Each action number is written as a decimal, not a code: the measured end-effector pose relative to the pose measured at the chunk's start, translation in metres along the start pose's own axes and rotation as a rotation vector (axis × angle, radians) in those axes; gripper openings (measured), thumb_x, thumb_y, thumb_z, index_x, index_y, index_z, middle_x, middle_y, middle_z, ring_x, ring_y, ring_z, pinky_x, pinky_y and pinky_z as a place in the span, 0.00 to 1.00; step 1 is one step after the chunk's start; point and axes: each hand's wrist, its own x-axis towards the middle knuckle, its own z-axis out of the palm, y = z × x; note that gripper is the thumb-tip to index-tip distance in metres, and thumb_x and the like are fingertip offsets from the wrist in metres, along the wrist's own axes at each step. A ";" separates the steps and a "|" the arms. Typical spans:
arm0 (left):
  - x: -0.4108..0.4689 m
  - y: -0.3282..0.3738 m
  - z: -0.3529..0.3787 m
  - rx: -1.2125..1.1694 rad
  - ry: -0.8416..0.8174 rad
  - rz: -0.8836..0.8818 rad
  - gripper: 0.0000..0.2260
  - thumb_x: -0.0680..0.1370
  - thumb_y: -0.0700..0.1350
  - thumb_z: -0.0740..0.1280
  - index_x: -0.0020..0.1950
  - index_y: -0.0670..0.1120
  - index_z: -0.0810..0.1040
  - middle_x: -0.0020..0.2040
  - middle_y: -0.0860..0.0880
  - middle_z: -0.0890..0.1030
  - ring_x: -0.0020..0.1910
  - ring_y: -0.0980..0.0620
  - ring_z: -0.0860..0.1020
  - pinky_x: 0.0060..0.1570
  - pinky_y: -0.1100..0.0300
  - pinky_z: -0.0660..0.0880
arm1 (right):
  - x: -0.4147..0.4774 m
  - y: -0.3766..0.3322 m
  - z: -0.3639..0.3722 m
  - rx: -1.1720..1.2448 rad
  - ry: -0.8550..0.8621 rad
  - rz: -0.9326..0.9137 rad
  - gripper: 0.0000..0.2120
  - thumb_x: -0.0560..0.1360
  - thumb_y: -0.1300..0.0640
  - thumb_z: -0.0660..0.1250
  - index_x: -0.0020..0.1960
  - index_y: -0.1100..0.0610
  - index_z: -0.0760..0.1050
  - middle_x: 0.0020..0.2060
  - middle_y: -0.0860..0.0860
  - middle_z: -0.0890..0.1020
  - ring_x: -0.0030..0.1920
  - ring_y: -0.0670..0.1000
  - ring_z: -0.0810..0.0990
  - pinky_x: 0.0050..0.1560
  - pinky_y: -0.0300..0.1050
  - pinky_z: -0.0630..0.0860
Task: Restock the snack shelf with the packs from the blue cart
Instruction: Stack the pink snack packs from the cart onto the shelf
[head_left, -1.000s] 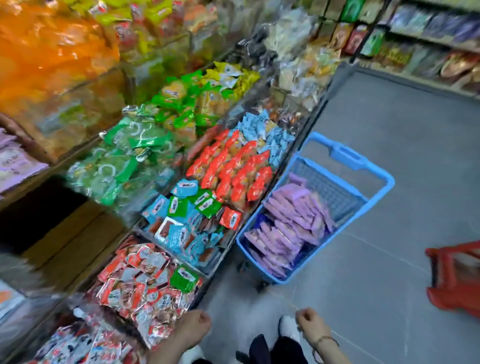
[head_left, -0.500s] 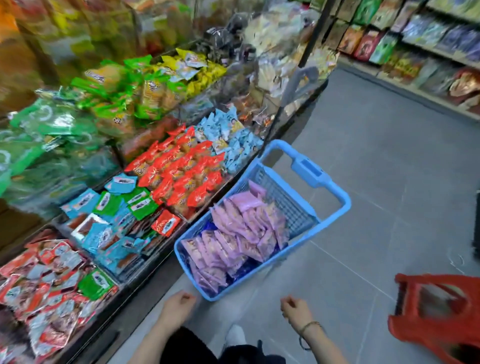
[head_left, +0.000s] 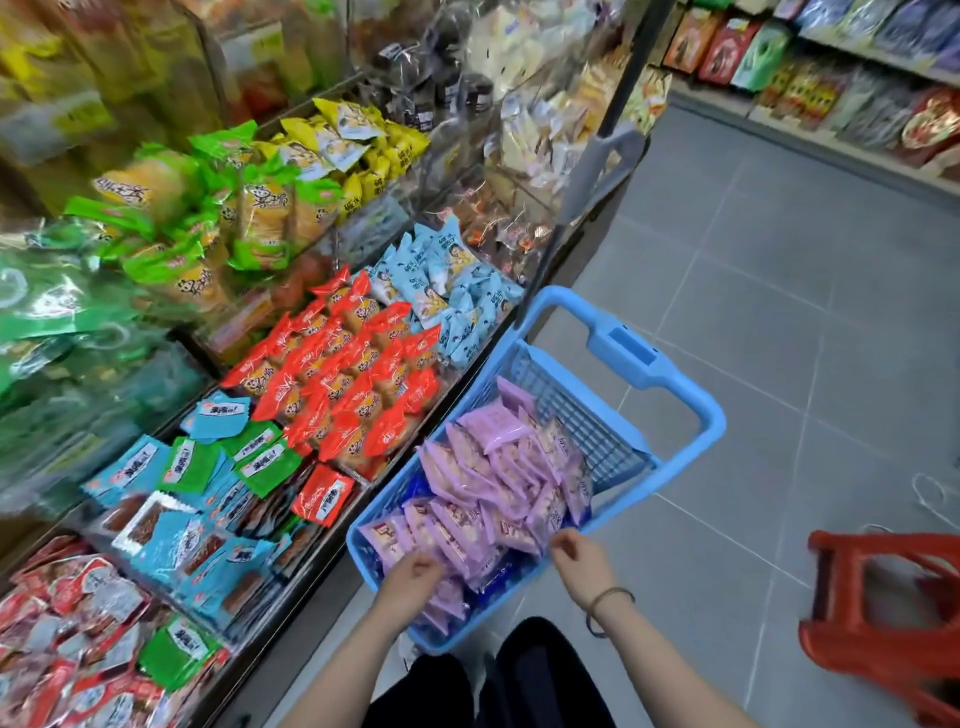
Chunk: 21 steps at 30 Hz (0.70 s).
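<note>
Faced the snack shelf (head_left: 322, 577) at left. Had the fingers of the left hand (head_left: 410, 577) curled round purple packs (head_left: 493, 467) heaped in the blue cart (head_left: 631, 348) just beside it. Had the right hand (head_left: 582, 564) loosely bent at the packs' near edge; could not tell any grip.

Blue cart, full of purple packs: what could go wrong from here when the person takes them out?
The purple packs lie in a loose heap; a handful under the left hand may slip out. No bin of purple packs shows, so they may land among the red packs. The red stool stands close, a trip risk.
</note>
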 end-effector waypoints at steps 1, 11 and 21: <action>0.004 0.005 0.001 -0.012 -0.009 -0.019 0.09 0.79 0.49 0.64 0.57 0.47 0.73 0.47 0.51 0.77 0.41 0.55 0.75 0.34 0.65 0.71 | 0.004 -0.001 -0.004 -0.076 0.007 -0.020 0.07 0.75 0.63 0.63 0.51 0.62 0.77 0.46 0.57 0.80 0.46 0.52 0.77 0.48 0.40 0.71; 0.046 0.028 0.033 -0.048 -0.027 -0.218 0.37 0.75 0.60 0.66 0.75 0.40 0.59 0.73 0.42 0.66 0.71 0.41 0.66 0.70 0.48 0.64 | 0.065 0.009 -0.058 -1.096 -0.222 -0.283 0.27 0.72 0.56 0.63 0.71 0.52 0.63 0.65 0.51 0.70 0.66 0.53 0.68 0.71 0.47 0.55; 0.075 0.057 0.072 -0.210 0.306 -0.515 0.43 0.71 0.59 0.72 0.75 0.36 0.59 0.74 0.36 0.62 0.71 0.36 0.64 0.68 0.46 0.65 | 0.114 0.024 -0.081 -1.156 -0.494 -0.475 0.17 0.78 0.53 0.56 0.64 0.57 0.73 0.62 0.54 0.75 0.64 0.52 0.71 0.61 0.44 0.65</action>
